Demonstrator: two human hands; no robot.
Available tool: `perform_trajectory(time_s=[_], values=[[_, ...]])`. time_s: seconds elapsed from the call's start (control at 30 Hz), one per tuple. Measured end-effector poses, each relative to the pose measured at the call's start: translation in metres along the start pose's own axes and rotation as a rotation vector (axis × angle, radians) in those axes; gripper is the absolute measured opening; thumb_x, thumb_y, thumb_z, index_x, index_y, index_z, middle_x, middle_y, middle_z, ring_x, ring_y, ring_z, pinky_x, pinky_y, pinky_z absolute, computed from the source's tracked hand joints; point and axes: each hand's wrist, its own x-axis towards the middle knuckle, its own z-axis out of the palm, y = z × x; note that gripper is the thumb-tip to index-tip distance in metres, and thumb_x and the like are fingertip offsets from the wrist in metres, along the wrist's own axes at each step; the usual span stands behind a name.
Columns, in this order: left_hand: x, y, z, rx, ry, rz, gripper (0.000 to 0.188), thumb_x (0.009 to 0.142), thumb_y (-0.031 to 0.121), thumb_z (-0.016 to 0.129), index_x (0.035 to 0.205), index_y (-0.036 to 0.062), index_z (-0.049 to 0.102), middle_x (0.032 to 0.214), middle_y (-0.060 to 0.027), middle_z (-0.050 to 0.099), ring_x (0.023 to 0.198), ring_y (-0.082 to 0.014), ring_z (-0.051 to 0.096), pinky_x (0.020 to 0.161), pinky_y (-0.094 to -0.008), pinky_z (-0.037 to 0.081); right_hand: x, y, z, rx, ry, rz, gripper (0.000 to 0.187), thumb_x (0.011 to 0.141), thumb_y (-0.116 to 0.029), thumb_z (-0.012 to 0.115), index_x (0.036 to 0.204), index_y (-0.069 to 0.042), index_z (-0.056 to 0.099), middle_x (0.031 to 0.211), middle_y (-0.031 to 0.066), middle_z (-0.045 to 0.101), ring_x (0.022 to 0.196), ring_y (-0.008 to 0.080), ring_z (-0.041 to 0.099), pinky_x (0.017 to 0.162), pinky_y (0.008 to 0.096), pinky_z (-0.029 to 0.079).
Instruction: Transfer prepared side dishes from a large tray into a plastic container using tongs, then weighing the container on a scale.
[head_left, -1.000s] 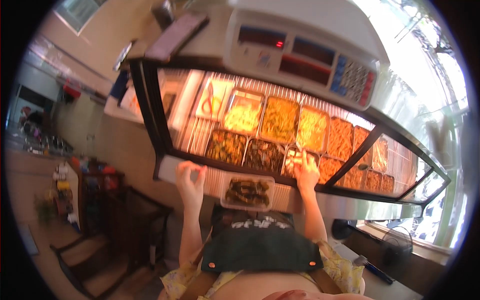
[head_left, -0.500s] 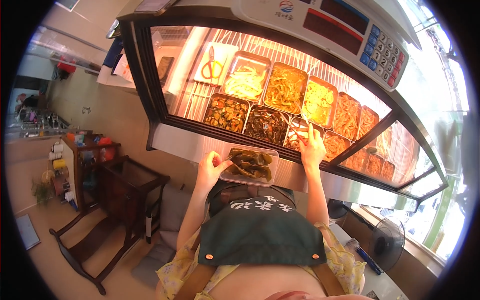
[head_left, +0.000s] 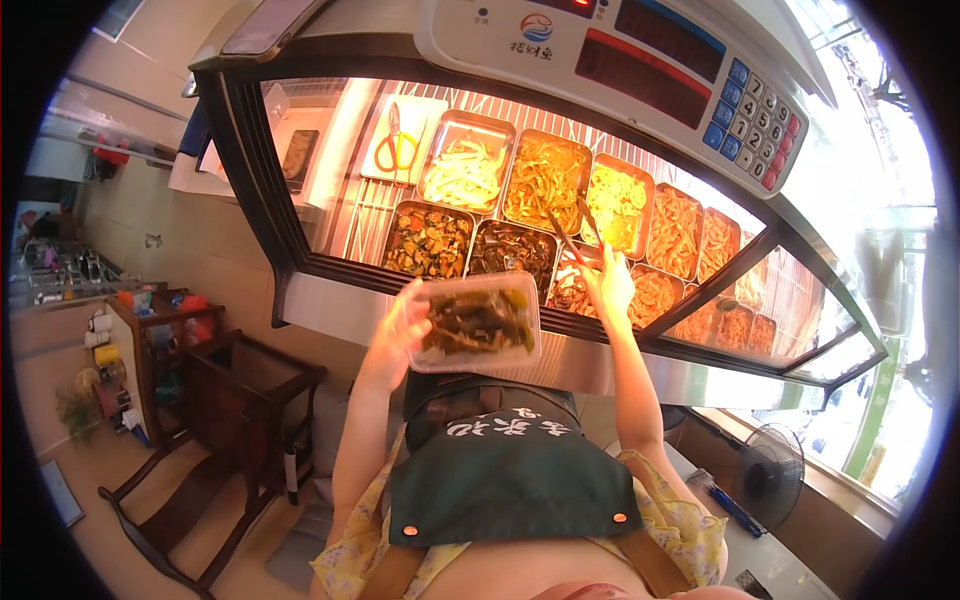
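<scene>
A clear plastic container with dark green strips, which look like kelp, is in my left hand. The fingers grip its left side and are a little blurred. My right hand is closed round a pair of tongs, whose two arms stand apart with nothing between them. The tongs reach over the trays in the lit display case. Near their tips are a tray of yellow-green shreds and a tray of pale yellow food. A tray of dark strips lies just beyond the container.
The case's dark frame runs between me and the trays. Scissors with orange handles lie on a white board at its left. A weighing scale stands on top. A wooden chair is at left, a fan at right.
The container has come up closer to the case and tilted. The tongs in my right hand have swung up and spread over the trays. The whole view has shifted slightly.
</scene>
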Motion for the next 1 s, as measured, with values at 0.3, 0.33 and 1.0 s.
perform_trajectory(time_s=[0.3, 0.33, 1.0], values=[[0.117, 0.018, -0.012, -0.168, 0.044, 0.297, 0.053, 0.094, 0.011, 0.051, 0.143, 0.0023, 0.032, 0.138, -0.0116, 0.045, 0.124, -0.0246, 0.049, 0.103, -0.0416, 0.042, 0.132, -0.039, 0.038, -0.066, -0.274, 0.15, 0.051, 0.069, -0.043, 0.074, 0.102, -0.005, 0.067, 0.093, 0.0209, 0.068, 0.089, 0.0347, 0.066, 0.078, 0.0428, 0.052], [0.124, 0.018, -0.013, -0.197, 0.032, 0.333, 0.053, 0.094, 0.012, 0.051, 0.143, 0.0025, 0.031, 0.139, -0.012, 0.044, 0.125, -0.0251, 0.049, 0.104, -0.0419, 0.042, 0.142, -0.043, 0.04, -0.14, -0.331, 0.125, 0.052, 0.069, -0.043, 0.074, 0.103, -0.004, 0.067, 0.096, 0.0206, 0.068, 0.091, 0.0335, 0.066, 0.079, 0.0424, 0.052], [0.217, 0.006, -0.021, -0.414, 0.011, 0.225, 0.048, 0.097, 0.023, 0.048, 0.142, 0.0148, 0.032, 0.139, -0.0091, 0.045, 0.124, -0.0238, 0.049, 0.1, -0.0468, 0.045, 0.132, -0.024, 0.031, -0.415, 0.055, -0.304, 0.039, 0.075, -0.032, 0.07, 0.107, -0.012, 0.065, 0.086, 0.0128, 0.065, 0.077, 0.0311, 0.066, 0.069, 0.0419, 0.053]])
